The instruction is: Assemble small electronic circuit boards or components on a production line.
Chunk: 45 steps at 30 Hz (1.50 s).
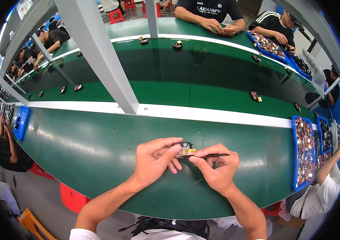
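Pinching a small black-and-yellow component (184, 150) over the green surface (98, 148), left hand (154, 160) grip clamped on it, right hand (216, 166) at 3 o'clock clamped on thin black tweezers (214, 155), blue parts tray (304, 156) farther toward 3 o'clock.

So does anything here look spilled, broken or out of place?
Nothing stands out. The left hand holds a small black part above the green table, and the right hand works on it with thin tweezers. The blue tray keeps its parts inside. Small pieces on the belt lie scattered but apart.
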{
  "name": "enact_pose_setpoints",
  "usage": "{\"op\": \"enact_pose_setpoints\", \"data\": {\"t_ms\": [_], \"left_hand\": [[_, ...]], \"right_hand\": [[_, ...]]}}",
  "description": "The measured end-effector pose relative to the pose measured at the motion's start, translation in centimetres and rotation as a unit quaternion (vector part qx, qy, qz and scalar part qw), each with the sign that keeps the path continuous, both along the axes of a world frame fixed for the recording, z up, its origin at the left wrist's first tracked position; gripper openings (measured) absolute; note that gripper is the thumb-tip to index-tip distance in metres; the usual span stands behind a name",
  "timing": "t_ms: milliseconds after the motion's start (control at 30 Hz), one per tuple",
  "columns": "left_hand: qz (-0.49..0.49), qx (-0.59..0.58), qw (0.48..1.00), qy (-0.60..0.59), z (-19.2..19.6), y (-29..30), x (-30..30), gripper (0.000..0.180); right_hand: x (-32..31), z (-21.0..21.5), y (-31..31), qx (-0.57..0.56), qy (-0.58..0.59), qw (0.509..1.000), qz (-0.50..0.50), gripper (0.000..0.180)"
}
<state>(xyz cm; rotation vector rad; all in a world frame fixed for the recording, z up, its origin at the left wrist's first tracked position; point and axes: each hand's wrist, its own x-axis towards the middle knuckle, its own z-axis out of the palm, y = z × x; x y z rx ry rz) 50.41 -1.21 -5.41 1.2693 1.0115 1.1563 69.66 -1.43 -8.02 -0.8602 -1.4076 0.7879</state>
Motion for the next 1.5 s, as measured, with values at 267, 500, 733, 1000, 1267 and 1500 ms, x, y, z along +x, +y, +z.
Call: {"op": "enact_pose_setpoints", "data": {"t_ms": [267, 500, 733, 1000, 1267, 1500], "left_hand": [[0.010, 0.003, 1.000, -0.011, -0.3, 0.4, -0.5, 0.025], [0.012, 0.021, 1.000, -0.004, -0.4, 0.3, 0.3, 0.023], [0.009, 0.022, 1.000, 0.005, -0.4, 0.5, 0.3, 0.023], [-0.022, -0.029, 0.999, 0.015, -0.3, 0.9, 0.4, 0.032], [-0.010, -0.036, 0.999, 0.025, -0.1, 1.1, 0.8, 0.024], [0.029, -0.034, 0.999, 0.025, 0.0, 2.8, 0.7, 0.021]], "right_hand": [[0.3, 0.3, 0.4, 0.022, -0.013, 1.000, 0.007, 0.016], [1.1, 0.7, 0.5, 0.067, -0.072, 0.995, 0.024, 0.018], [1.0, 0.6, 0.8, 0.078, -0.079, 0.994, 0.023, 0.017], [0.8, 0.3, 0.8, 0.159, -0.133, 0.978, -0.001, 0.018], [1.0, 0.0, 0.3, 0.233, -0.211, 0.949, -0.033, 0.026], [0.4, 0.3, 1.0, 0.238, -0.171, 0.954, -0.071, 0.023]]}}
